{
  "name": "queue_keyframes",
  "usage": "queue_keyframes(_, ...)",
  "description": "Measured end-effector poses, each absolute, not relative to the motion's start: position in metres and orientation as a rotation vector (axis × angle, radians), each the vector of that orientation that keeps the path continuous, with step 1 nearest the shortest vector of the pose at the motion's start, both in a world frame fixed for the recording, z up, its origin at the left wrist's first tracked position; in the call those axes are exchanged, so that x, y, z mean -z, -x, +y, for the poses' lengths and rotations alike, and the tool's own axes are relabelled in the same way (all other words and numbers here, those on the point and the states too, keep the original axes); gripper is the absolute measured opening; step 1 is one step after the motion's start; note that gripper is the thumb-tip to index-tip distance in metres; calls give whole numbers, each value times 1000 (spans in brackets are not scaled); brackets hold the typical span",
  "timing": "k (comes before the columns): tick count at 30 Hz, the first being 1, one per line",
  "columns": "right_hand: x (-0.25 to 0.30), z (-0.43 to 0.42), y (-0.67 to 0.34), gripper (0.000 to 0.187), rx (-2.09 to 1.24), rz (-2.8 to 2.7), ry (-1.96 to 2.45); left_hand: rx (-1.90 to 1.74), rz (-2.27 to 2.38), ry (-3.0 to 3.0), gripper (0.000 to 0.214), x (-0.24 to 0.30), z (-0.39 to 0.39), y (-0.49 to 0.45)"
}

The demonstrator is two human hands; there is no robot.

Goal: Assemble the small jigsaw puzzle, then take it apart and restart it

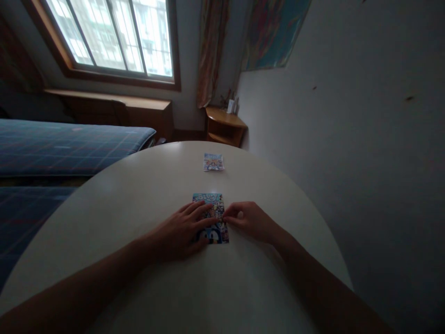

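A colourful printed sheet [215,235] with a blue cartoon dog and large letters across its top lies flat on the white table. My left hand [187,227] rests over its left and middle part, fingers spread, palm down, hiding some of the print. At the sheet's right edge, my right hand [248,220] has thumb and forefinger pinched together on the border. Whether a corner or layer is lifted there is too small to tell. Farther back on the table is a small, shiny printed packet [213,162], apart from both hands.
The round white table [146,185] fills the foreground. Beyond its left side stands a bed with a blue checked mattress [69,144]. A wooden corner shelf [225,121] stands behind the table, and a pale wall [330,153] runs close along the right.
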State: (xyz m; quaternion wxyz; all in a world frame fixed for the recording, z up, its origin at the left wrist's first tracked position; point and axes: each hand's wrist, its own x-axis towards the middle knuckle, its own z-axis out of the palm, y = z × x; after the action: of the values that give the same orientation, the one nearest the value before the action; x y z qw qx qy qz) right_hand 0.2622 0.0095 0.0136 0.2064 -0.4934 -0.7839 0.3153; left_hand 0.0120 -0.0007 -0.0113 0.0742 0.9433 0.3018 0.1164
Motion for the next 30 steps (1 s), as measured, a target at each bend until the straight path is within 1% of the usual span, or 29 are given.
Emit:
queue_keyframes(8,-6,12,-264,15,-883,-2189,1370,-370,907,-2819,61,13,-1,-12)
queue_keyframes(17,-4,12,-261,25,-946,-2192,1268,-326,916,-2838,61,12,0,-13)
queue_keyframes(23,-4,13,-260,19,-930,-2123,1363,-344,910,-2824,59,12,0,-12)
queue_keyframes(30,-3,13,-259,17,-973,-2015,1498,-370,904,-2825,61,12,-1,-12)
